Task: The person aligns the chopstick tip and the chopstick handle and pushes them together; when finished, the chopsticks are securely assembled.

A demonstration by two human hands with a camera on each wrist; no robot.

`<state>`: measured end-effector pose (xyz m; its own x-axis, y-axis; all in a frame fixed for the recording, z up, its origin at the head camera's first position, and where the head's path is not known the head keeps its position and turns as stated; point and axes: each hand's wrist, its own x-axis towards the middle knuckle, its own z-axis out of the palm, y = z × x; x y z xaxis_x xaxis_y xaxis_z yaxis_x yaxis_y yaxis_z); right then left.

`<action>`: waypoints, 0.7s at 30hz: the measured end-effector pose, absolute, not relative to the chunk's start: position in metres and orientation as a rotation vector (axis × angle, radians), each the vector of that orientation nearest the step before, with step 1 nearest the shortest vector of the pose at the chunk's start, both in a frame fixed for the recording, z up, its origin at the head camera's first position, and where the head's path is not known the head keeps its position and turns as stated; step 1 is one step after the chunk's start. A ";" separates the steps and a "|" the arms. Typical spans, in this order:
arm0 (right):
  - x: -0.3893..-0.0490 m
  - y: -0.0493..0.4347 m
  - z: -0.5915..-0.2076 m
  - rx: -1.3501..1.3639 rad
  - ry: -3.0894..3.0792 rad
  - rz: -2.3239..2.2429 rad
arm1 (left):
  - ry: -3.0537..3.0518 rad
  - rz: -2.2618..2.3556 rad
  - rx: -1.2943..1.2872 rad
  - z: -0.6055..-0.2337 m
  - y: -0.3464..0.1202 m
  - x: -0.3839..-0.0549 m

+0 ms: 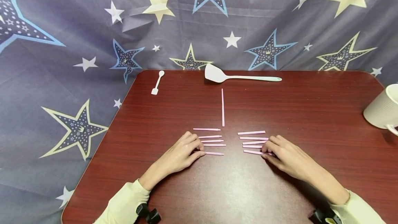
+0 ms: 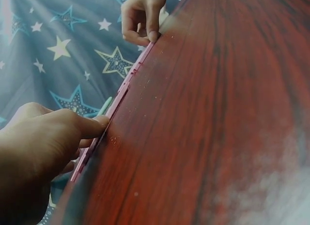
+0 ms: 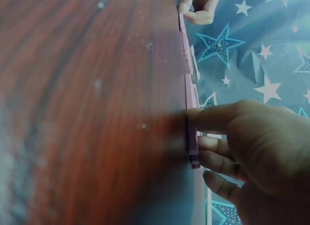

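Observation:
Thin pink sticks lie on the table in two columns, several on each side, roughly parallel. My left hand [image 1: 183, 149] pinches the outer end of the nearest left stick [image 1: 214, 154] between thumb and fingers; its narrower tip points inward. On the other side, my right hand [image 1: 287, 156] holds the nearest right stick [image 1: 252, 152] by its outer end, thumb against it in the right wrist view. The fingers of both hands cover some stick ends. Beyond the columns, a single pink stick [image 1: 223, 108] lies lengthwise, pointing away from me.
A white spatula [image 1: 216, 74] with a pale green handle lies along the table's back edge. To its left is a small white spoon-like scoop [image 1: 158, 83]. A ribbed white mug [image 1: 380, 108] stands at the far right. A star-patterned cloth [image 1: 199, 27] hangs behind the table [image 1: 311, 106].

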<state>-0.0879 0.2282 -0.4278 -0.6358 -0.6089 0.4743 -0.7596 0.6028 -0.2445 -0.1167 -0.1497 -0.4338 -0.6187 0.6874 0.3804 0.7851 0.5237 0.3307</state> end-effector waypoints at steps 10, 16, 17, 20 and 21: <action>-0.088 0.227 -0.428 1.113 -2.463 0.595 | -2.552 -0.760 -1.238 -0.432 -0.150 -0.116; -0.087 0.226 -0.425 1.118 -2.434 0.601 | -2.553 -0.816 -1.202 -0.430 -0.150 -0.114; -0.087 0.226 -0.424 1.113 -2.435 0.596 | -2.551 -0.823 -1.197 -0.430 -0.150 -0.114; -0.086 0.225 -0.422 1.093 -2.437 0.587 | -2.544 -0.846 -1.186 -0.429 -0.150 -0.113; -0.085 0.225 -0.421 1.087 -2.436 0.586 | -2.540 -0.852 -1.186 -0.428 -0.150 -0.113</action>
<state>-0.0854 0.2248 -0.4211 -0.6133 -0.5950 0.5195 -0.7662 0.6080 -0.2082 -0.1131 -0.1500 -0.4284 -0.6536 0.6327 0.4152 0.7551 0.5088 0.4133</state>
